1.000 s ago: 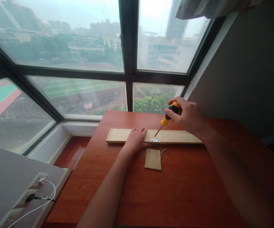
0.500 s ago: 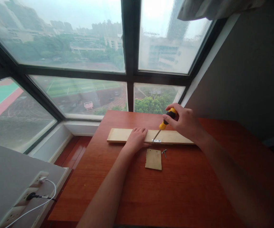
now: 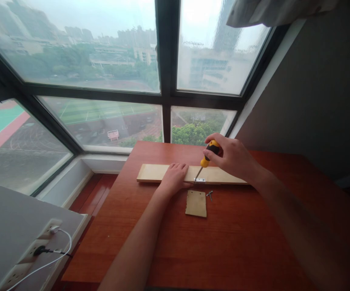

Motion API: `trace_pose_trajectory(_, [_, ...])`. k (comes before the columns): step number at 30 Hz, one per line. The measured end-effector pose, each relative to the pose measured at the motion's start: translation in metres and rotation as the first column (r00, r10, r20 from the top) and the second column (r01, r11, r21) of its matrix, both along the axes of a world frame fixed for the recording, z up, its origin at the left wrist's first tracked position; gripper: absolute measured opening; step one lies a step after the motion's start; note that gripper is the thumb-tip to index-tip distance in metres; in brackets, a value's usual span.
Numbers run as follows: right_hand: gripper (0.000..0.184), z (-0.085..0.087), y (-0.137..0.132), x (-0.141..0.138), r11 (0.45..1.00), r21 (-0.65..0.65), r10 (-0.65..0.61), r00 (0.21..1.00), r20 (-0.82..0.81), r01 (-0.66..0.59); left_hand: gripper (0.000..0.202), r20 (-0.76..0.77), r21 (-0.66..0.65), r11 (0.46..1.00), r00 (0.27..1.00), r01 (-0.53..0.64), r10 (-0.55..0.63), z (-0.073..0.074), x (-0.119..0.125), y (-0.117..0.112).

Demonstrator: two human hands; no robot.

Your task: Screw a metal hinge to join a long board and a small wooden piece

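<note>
A pale wooden board point(image 3: 223, 175) lies lengthwise across the table. My left hand point(image 3: 175, 176) rests on it left of the middle, fingers over the top and thumb along the near edge, holding it down. My right hand point(image 3: 231, 155) is closed round the yellow and black handle of a screwdriver point(image 3: 211, 152). The shaft slants down to the left, and its tip meets the left part of a small metal hinge point(image 3: 200, 180) at the board's near edge. Whether a screw sits under the tip is too small to tell.
Nearer me on the reddish wooden table point(image 3: 223, 246) lie a small thin wooden plate point(image 3: 196, 204) with small holes and a few loose screws point(image 3: 209, 195). Large windows stand behind the table. Plugged cables point(image 3: 67, 250) hang from wall sockets at the lower left.
My right hand has shifted a little left, and the screwdriver's handle has come lower and closer to the hinge side. The left hand and the board stay where they were.
</note>
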State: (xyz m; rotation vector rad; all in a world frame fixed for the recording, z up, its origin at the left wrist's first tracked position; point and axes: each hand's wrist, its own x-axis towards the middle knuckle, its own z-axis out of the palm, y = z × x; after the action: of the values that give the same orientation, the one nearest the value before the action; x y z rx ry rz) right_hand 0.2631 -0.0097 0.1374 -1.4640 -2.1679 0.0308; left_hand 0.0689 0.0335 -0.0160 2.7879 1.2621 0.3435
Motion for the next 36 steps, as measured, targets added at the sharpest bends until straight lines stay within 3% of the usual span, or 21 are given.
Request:
trace_pose_trajectory(16, [0.032, 0.005, -0.005, -0.004, 0.991, -0.043, -0.114, 0.976, 0.188, 0.124, 0.056, -0.006, -0.023, 1.000, 1.000, -0.004, 0.004, 0.003, 0.000, -0.001])
trace_pose_trajectory(19, [0.028, 0.008, -0.005, -0.006, 0.982, 0.010, -0.183, 0.943, 0.277, 0.188, 0.056, -0.006, -0.026, 1.000, 1.000, -0.004, 0.003, 0.004, 0.000, -0.001])
trace_pose_trajectory(23, [0.038, 0.010, -0.007, -0.010, 0.964, 0.050, -0.262, 0.909, 0.324, 0.261, 0.055, -0.002, -0.028, 1.000, 1.000, -0.006, 0.006, 0.004, 0.000, -0.001])
trace_pose_trajectory(25, [0.033, 0.011, -0.008, -0.010, 0.975, 0.011, -0.218, 0.936, 0.276, 0.223, 0.056, 0.002, -0.030, 1.000, 1.000, -0.004, 0.004, 0.004, 0.000, -0.001])
trace_pose_trajectory(27, [0.026, 0.012, -0.008, -0.009, 0.993, -0.069, -0.081, 0.984, 0.161, 0.093, 0.057, 0.002, -0.033, 0.999, 1.000, -0.003, 0.003, 0.004, 0.000, -0.001])
trace_pose_trajectory(29, [0.030, 0.012, -0.008, -0.007, 0.988, -0.140, 0.066, 0.997, 0.031, -0.061, 0.057, 0.003, -0.032, 0.999, 1.000, -0.005, 0.005, 0.004, 0.000, -0.001])
trace_pose_trajectory(31, [0.033, 0.011, -0.008, -0.007, 0.977, -0.168, 0.130, 0.991, -0.031, -0.133, 0.057, 0.005, -0.030, 1.000, 1.000, -0.007, 0.007, 0.003, 0.000, -0.001])
trace_pose_trajectory(33, [0.034, 0.008, -0.008, -0.009, 0.985, -0.141, 0.102, 0.995, 0.004, -0.101, 0.058, 0.008, -0.026, 1.000, 1.000, -0.004, 0.005, 0.003, -0.001, -0.001])
trace_pose_trajectory(36, [0.035, 0.006, -0.011, -0.016, 0.998, -0.015, -0.057, 0.985, 0.163, 0.060, 0.058, 0.012, -0.017, 1.000, 1.000, 0.003, -0.003, 0.002, -0.001, -0.001])
